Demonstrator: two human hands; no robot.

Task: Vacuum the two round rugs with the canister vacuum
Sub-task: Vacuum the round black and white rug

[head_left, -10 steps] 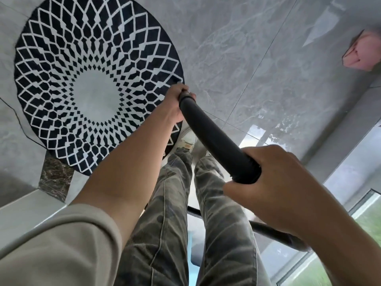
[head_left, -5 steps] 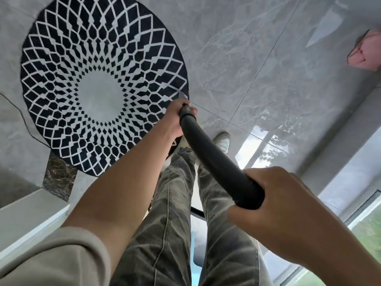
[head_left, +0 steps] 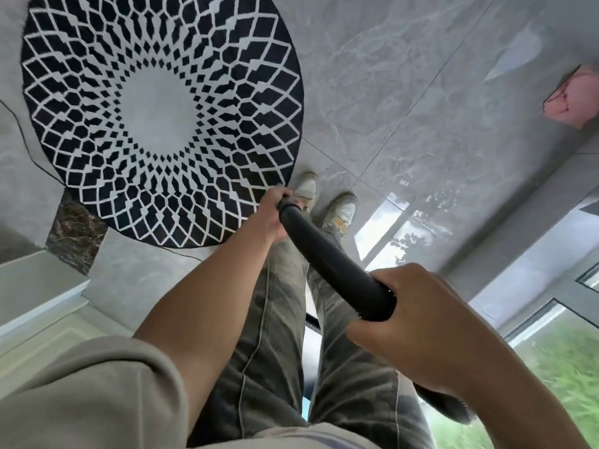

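A round black-and-white patterned rug (head_left: 162, 118) lies on the grey tiled floor at the upper left. I hold a black vacuum tube (head_left: 334, 264) with both hands. My left hand (head_left: 275, 215) grips its far end, just off the rug's near edge. My right hand (head_left: 418, 322) grips its near end, above my legs. The vacuum's floor head is hidden behind my left hand. A ribbed hose (head_left: 312, 322) shows between my legs. Only one rug is in view.
My two shoes (head_left: 327, 202) stand on the tiles beside the rug's edge. A pink object (head_left: 570, 98) lies at the far right. A glazed door frame (head_left: 534, 277) with grass behind it runs along the right. A white ledge (head_left: 35, 286) is at the left.
The view has shifted so the rug sits further from me and both shoes show. My hands keep their grip on the tube, whose far end is now off the rug's edge.
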